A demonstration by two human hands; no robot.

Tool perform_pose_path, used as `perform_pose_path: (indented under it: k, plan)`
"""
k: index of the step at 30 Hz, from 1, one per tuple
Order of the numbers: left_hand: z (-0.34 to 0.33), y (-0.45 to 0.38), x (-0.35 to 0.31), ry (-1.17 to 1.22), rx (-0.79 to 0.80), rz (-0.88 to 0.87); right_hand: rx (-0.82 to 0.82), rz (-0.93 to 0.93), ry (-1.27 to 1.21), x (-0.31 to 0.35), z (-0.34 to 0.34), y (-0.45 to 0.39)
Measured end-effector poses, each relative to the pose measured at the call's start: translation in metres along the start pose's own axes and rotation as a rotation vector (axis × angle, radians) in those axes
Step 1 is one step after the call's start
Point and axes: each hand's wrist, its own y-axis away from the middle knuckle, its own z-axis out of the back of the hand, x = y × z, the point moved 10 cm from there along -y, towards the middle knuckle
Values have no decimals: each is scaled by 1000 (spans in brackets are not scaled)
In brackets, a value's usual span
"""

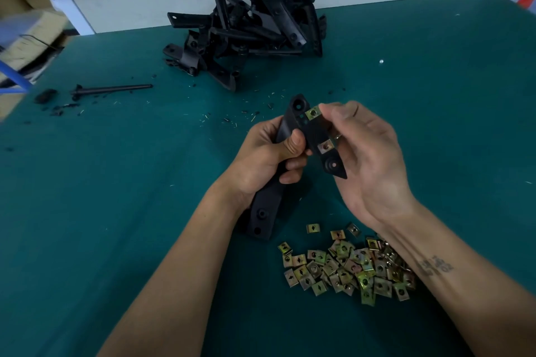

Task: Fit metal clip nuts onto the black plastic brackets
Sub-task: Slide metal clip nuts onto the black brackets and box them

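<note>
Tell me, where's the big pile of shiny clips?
In the head view, the clip pile lies on the green table, near right, under the right forearm, below both hands.

Bracket [311,133]: black moulded plastic, matt to satin, smooth faces. Clip nut [312,112] on the bracket: thin sheet metal with a yellowish plated sheen. Loose clip nuts [348,266]: same plated metal, some faces duller. Bench [116,168]: teal covering, matt, fine even texture. Bracket pile [246,29]: black plastic, faintly glossy edges.

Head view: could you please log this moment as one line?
left hand: holds bracket | right hand: pinches clip nut at bracket edge | second nut: fitted
</note>
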Motion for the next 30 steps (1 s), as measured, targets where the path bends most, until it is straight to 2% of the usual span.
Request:
perform_pose_path:
  k: [4, 8, 21, 26, 28, 30]
  plan:
    - [2, -1, -1, -67, -11, 8, -34, 95, 126, 3, 7, -3]
    - [2, 0, -2, -95, -19, 2, 18, 138, 150, 6, 1, -2]
    - [5, -1, -3, -43, 2, -30, 112, 132, 152, 6, -5, -3]
    - [7, -3, -5, -48, -19, -55, 148, 66, 179, 2, -5, -6]
    - [7, -4, -6, -51, -57, -75, 150, 53, 185, 1, -5, -7]
    - [10, -3, -9, -55, -165, -102, 124, 47, 189, 1, -4, -7]
